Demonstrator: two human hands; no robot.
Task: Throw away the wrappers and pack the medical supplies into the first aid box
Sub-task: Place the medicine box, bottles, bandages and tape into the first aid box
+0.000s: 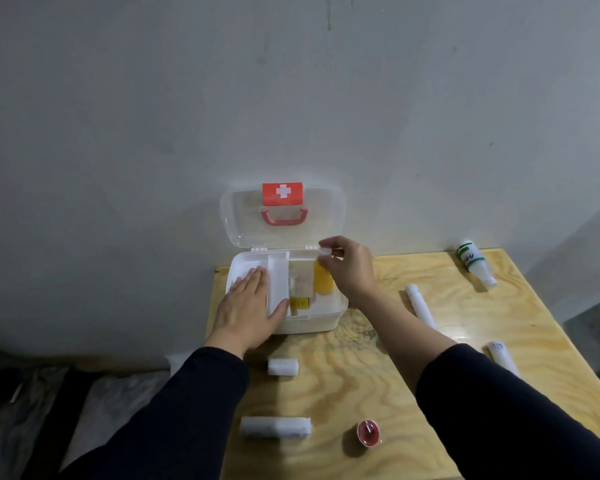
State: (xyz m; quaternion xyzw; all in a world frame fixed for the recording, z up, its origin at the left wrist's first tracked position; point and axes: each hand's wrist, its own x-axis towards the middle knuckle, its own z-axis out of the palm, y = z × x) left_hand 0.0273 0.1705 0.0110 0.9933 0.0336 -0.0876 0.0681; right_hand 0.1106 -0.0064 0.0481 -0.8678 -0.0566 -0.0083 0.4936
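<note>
Head view, box: I saw the first aid box [323,315] standing open at the back left of the worktop [465,306], its clear lid [329,216] upright against the wall.
Head view, left grip: my left hand [248,308] lay flat and spread on the white inner tray [276,271], closed on nothing, steadying the box.
Head view, right grip: my right hand [352,266] hovered over the right compartment, fingertips pinched on the white cap of a yellow bottle [323,278] that stood inside the box.
Head view, packed: besides the bottle, a beige packet [302,282] and a small yellow item [299,303] sat in the middle compartment.
Head view, left out: a short white roll [283,366], a longer white roll [275,426], a red tape spool [368,433], two white tubes [420,304] [503,356] and a green-labelled bottle [475,262] lay on the worktop, apart from the box.
Head view, wrappers: I could not tell any wrapper or bin.
Progress: I judged the packing under halfway, six supplies to go.
</note>
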